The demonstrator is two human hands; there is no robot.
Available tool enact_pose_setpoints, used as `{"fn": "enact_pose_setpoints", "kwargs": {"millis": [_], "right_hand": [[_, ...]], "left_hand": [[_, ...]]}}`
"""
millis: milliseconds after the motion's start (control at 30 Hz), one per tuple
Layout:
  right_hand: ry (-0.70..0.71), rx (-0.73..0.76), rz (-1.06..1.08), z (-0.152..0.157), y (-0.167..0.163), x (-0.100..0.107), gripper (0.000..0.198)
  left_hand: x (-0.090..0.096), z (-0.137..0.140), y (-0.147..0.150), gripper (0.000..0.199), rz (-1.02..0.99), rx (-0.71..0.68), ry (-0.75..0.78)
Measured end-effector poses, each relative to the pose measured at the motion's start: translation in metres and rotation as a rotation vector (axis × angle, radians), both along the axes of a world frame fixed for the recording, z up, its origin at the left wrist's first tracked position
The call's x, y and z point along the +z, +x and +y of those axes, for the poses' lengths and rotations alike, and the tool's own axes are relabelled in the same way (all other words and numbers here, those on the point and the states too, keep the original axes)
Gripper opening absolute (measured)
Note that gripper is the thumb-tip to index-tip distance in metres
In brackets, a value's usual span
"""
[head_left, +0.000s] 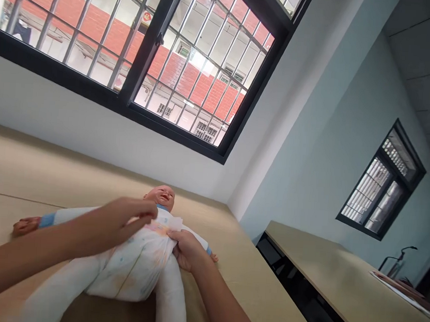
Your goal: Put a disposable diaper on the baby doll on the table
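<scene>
White and soft, the diaper [139, 263] sits around a baby doll [129, 258] lying face up on the tan table [247, 279]. The left hand [131, 213] pinches its waistband tab; the right hand [186, 249] grips the side edge. Likely light and crumpling easily, it is best held at the waistband corners.

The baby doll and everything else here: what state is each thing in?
Doll: lying on its back on the table.
Diaper: on the doll, waistband being gripped.
Left hand: pinching the diaper's top edge.
Right hand: gripping the diaper's side.
Window: whether it is open cannot be told, barred.
</scene>
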State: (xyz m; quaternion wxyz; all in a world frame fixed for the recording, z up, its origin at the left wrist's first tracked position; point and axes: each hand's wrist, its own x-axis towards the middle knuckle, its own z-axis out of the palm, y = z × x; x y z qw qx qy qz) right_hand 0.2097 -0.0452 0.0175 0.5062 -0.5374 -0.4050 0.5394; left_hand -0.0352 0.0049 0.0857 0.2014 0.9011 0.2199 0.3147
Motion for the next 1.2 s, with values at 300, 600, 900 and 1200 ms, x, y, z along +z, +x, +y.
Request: {"fn": "enact_pose_setpoints", "kwargs": {"millis": [300,600,900,1200], "right_hand": [[-0.086,-0.013,0.059,0.007,0.012,0.003,0.011],[-0.125,0.050,-0.210,-0.021,0.042,0.053,0.036],[0.106,0.009,-0.305,-0.018,0.021,0.050,0.020],[-0.348,0.357,-0.920,-0.043,0.065,0.064,0.033]], "left_hand": [[-0.050,0.015,0.066,0.020,0.251,0.082,0.143],[-0.070,0.010,0.068,0.029,0.213,0.114,0.173],[-0.047,-0.012,0.062,0.040,0.295,0.137,0.205],[-0.045,-0.016,0.061,0.035,0.367,0.159,0.223]]}}
